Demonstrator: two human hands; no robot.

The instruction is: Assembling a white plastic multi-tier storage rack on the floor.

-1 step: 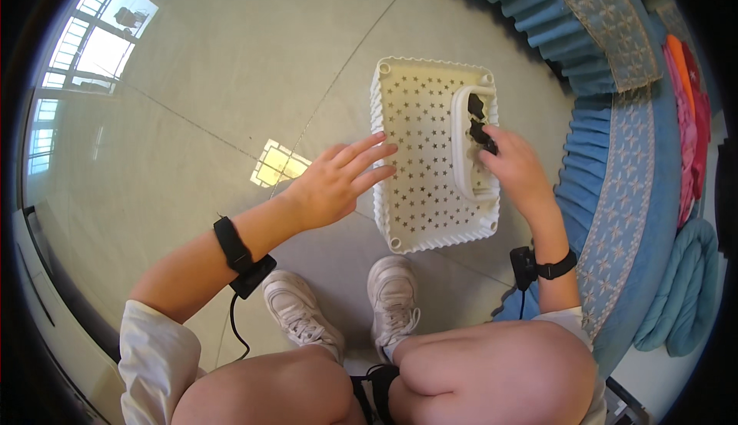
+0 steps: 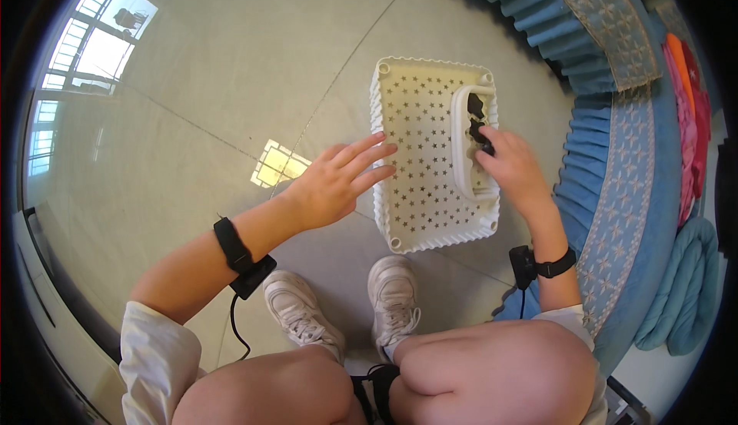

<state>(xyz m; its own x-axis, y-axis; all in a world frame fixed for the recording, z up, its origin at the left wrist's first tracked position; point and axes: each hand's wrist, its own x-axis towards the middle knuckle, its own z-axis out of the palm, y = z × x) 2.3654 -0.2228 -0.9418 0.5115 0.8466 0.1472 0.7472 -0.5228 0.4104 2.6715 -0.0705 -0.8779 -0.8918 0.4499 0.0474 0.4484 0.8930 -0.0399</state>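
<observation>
The floor (image 2: 231, 64) is pale, glossy tile with thin grout lines running diagonally, and it mirrors a bright gridded window (image 2: 84, 41) at the upper left and a smaller patch of light (image 2: 278, 165) near the middle. Along the right side curves a blue pleated bed skirt (image 2: 607, 156) with a patterned band, and orange and red fabric (image 2: 688, 79) lies on top of the bed at the far right. A teal cushion-like thing (image 2: 684, 287) sits low at the right edge.

A white plastic basket (image 2: 419, 156), rectangular with a ribbed rim and star-shaped holes, stands on the floor just ahead of the person's white sneakers (image 2: 346, 310). Inside it, along its right wall, lies a white power strip (image 2: 463, 148) with a black plug (image 2: 477, 117) seated in its far end.

The left hand (image 2: 330, 187) is flat and spread, holding nothing; its fingertips (image 2: 384, 152) reach over the basket's left rim, whether touching or just above it cannot be told. The right hand (image 2: 515, 171) rests over the near part of the power strip, fingers curled down toward the black plug, with the thumb and forefinger closed on its dark body. Each wrist wears a black band, the left with a thin cable hanging.
</observation>
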